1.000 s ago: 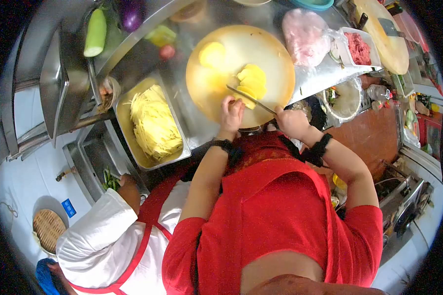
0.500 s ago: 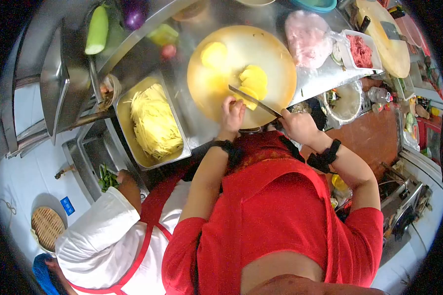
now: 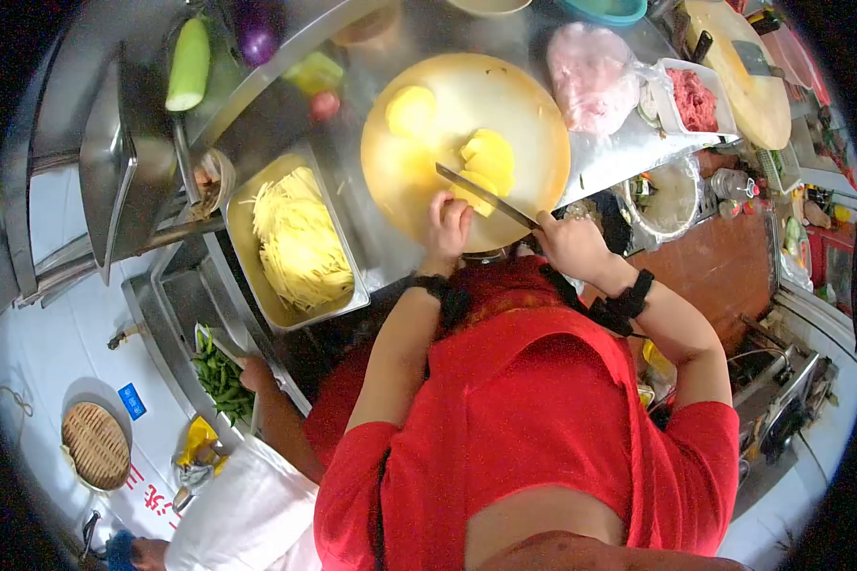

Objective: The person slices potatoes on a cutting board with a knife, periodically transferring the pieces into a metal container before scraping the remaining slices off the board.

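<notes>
A round yellowish cutting board (image 3: 528,90) lies on the metal counter. Overlapping yellow potato slices (image 3: 488,157) are on it, near its middle. My right hand (image 3: 576,247) is wrapped round the handle of a kitchen knife (image 3: 490,197), whose blade lies across the slices nearest me. With fingers curled, my left hand (image 3: 446,228) holds the near end of the slices beside the blade; its fingertips are partly hidden. A peeled potato piece (image 3: 411,111) sits at the board's upper left. Left of the board, a metal tray (image 3: 343,311) holds a heap of potato shreds (image 3: 300,243).
A co-worker's hand (image 3: 254,373) is by green peppers (image 3: 221,381) over the sink at lower left. Bagged pink meat (image 3: 595,81) and a white container of minced meat (image 3: 695,100) stand right of the board. A green gourd (image 3: 189,65) and an eggplant (image 3: 257,43) lie upper left.
The knife and my right hand have shifted slightly left; my left hand stays nearly in place. The co-worker has moved down and left, and more green peppers now show at the sink.
</notes>
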The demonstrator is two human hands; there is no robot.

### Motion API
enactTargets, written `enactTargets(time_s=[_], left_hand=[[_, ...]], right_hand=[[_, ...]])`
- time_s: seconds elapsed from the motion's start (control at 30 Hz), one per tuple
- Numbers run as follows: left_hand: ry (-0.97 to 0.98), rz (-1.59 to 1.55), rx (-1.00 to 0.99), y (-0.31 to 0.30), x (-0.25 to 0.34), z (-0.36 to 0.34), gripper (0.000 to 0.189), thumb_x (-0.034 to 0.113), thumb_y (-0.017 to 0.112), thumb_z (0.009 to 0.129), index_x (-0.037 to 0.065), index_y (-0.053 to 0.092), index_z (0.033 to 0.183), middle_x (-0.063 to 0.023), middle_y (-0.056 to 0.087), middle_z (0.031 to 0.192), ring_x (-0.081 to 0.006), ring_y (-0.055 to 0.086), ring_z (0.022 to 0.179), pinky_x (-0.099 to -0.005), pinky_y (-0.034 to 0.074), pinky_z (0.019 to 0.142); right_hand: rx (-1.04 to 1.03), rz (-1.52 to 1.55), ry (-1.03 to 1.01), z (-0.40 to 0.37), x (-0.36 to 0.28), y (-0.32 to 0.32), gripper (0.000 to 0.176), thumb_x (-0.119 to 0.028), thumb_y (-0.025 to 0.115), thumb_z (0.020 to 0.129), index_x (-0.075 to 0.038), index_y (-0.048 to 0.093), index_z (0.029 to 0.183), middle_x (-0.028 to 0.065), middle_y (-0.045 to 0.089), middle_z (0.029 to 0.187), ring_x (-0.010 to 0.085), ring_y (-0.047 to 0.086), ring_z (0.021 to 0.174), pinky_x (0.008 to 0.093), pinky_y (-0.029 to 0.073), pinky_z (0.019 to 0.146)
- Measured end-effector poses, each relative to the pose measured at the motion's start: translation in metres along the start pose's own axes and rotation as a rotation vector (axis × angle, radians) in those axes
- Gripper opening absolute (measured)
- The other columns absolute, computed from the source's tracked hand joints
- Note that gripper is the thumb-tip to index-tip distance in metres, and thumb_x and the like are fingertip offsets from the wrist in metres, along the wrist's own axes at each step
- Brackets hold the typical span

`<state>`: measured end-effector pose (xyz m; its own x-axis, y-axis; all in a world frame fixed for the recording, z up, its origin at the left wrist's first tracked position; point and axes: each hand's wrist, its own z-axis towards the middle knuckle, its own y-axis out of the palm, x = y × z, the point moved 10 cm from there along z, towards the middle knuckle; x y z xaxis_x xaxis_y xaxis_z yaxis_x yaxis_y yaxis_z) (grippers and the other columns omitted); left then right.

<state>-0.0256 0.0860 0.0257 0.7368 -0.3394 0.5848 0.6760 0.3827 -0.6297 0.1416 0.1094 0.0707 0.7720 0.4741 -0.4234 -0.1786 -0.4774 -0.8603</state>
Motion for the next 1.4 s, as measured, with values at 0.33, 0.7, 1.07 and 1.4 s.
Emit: enactTargets(time_s=[0.33, 0.7, 1.07, 1.4], left_hand=[[0.033, -0.009, 0.02, 0.0, -0.002, 0.006, 0.027, 0.002, 0.063, 0.077, 0.004, 0.049, 0.1, -0.015, 0.04, 0.107, -0.0286, 0.052, 0.086, -0.0353, 0.047, 0.074], [0.027, -0.021, 0.034, 0.002, -0.003, -0.001, 0.026, 0.002, 0.061, 0.079, 0.005, 0.049, 0.101, -0.0157, 0.04, 0.11, -0.0292, 0.052, 0.087, -0.0369, 0.046, 0.076], [0.036, -0.002, 0.014, 0.002, -0.002, 0.0, 0.029, -0.001, 0.062, 0.078, 0.004, 0.048, 0.102, -0.0154, 0.04, 0.109, -0.028, 0.053, 0.082, -0.0345, 0.047, 0.073], [0.064, 0.001, 0.046, 0.004, -0.003, -0.002, 0.031, -0.002, 0.062, 0.077, 0.006, 0.046, 0.102, -0.0158, 0.039, 0.109, -0.0295, 0.052, 0.087, -0.0361, 0.048, 0.074]], right_hand=[[-0.012, -0.029, 0.013, 0.017, 0.007, 0.033, 0.021, -0.022, 0.052, 0.085, -0.002, 0.047, 0.088, 0.0155, 0.057, 0.055, 0.0338, 0.058, 0.051, 0.0441, 0.047, 0.047], [-0.031, -0.018, 0.014, -0.001, -0.001, 0.002, 0.02, -0.021, 0.048, 0.083, -0.002, 0.049, 0.089, 0.0164, 0.06, 0.062, 0.0335, 0.06, 0.055, 0.045, 0.048, 0.049], [0.012, 0.022, 0.022, 0.011, 0.011, 0.016, 0.021, -0.022, 0.048, 0.084, -0.002, 0.05, 0.09, 0.0174, 0.059, 0.061, 0.0343, 0.06, 0.055, 0.0449, 0.048, 0.048], [0.011, 0.013, -0.019, -0.002, -0.003, 0.006, 0.022, -0.021, 0.048, 0.084, -0.001, 0.049, 0.09, 0.0166, 0.058, 0.058, 0.0336, 0.059, 0.053, 0.0445, 0.047, 0.047]])
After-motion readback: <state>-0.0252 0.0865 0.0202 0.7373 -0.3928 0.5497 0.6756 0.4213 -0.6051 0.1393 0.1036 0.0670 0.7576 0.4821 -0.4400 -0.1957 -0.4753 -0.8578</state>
